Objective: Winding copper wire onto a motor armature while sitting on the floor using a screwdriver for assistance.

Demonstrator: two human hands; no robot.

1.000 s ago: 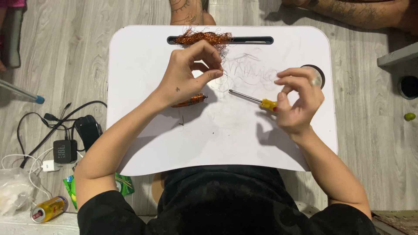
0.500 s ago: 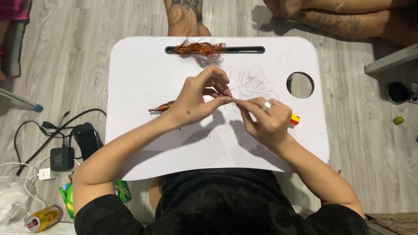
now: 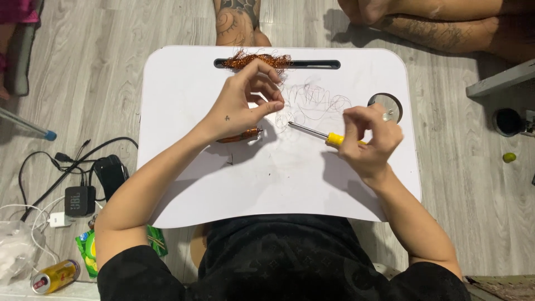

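My left hand (image 3: pixel 245 103) hovers over the white lap table (image 3: pixel 184 184) with thumb and fingers pinched on a thin wire from the loose tangle of fine wire (image 3: pixel 312 103). Beneath its wrist lies a small copper-wound coil (image 3: pixel 241 135). My right hand (image 3: pixel 370 139) grips the yellow handle of a screwdriver (image 3: pixel 319 134), whose metal tip points left toward the tangle. A clump of copper wire (image 3: pixel 256 59) sits in the slot at the table's far edge.
A round hole (image 3: pixel 386 103) is in the table's right side. Another person's tattooed legs (image 3: pixel 239 22) rest on the floor beyond the table. On the left lie cables, a small black speaker (image 3: pixel 79 199), a yellow can (image 3: pixel 54 276) and a plastic bag (image 3: pixel 16 256).
My hands, close together half a second ago, have drawn apart. The right hand moved right with the screwdriver and the left hand lifted toward the far edge.
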